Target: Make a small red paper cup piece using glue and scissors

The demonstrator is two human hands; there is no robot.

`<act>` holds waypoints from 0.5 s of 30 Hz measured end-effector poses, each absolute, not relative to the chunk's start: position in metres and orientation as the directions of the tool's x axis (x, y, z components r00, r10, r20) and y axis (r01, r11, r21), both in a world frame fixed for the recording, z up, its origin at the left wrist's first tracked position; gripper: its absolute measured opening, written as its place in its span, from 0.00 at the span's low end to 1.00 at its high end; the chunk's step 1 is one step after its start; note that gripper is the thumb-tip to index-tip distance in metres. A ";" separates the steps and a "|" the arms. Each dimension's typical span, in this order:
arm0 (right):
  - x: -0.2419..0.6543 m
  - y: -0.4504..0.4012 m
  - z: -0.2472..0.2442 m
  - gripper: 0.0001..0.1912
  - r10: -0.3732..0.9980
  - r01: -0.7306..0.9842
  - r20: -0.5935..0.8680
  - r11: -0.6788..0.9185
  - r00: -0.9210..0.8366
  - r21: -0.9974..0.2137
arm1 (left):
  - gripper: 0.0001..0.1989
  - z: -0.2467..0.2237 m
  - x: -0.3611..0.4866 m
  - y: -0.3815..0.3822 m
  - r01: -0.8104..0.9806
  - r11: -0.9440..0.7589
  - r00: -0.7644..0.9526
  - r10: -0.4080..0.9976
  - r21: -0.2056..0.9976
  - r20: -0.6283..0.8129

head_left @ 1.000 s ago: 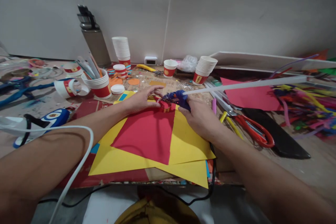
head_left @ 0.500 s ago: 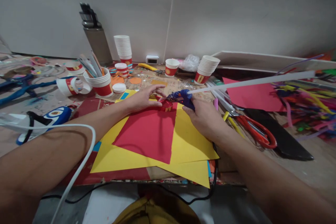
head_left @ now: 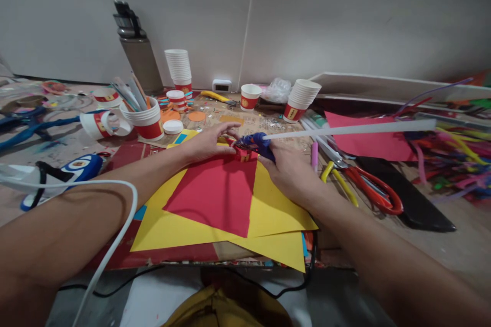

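My right hand is wrapped round a blue glue gun, from whose back a long white glue stick sticks out to the right. The gun's nozzle end is over a small red ring-shaped piece at the top of a red paper sheet. My left hand is beside that piece, thumb and fingers curved apart around its left side; whether it grips the piece is hard to tell. Yellow sheets lie under the red one.
Stacked paper cups, a cup of pencils and a bottle stand behind and left. Red-handled scissors, yellow-handled pliers and a black case lie right. A white cable arcs over my left forearm.
My right hand and the glue gun have moved a little left, bringing the nozzle end further over the small red piece. My left hand has hardly moved.
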State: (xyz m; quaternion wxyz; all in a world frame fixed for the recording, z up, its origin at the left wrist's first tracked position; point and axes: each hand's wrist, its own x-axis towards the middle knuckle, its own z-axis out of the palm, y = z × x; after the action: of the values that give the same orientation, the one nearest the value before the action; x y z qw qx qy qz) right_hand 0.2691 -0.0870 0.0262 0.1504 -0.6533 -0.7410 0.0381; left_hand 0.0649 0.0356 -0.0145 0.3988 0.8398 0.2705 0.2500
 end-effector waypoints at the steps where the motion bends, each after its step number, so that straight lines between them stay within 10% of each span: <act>1: 0.269 -0.087 0.026 0.16 0.980 0.956 0.167 0.145 -0.104 -0.254 | 0.37 -0.015 0.065 0.036 0.255 -0.531 0.727 0.656 0.808 0.202; 15: 0.279 -0.088 0.027 0.13 0.983 0.973 0.182 0.061 -0.020 -0.221 | 0.36 -0.010 0.064 0.033 0.257 -0.522 0.735 0.652 0.813 0.186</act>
State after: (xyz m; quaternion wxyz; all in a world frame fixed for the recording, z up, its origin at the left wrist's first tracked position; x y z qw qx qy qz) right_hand 0.2793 -0.0875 0.0268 0.1437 -0.6850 -0.7140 0.0172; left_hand 0.0644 0.0331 -0.0105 0.4066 0.8380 0.2713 0.2426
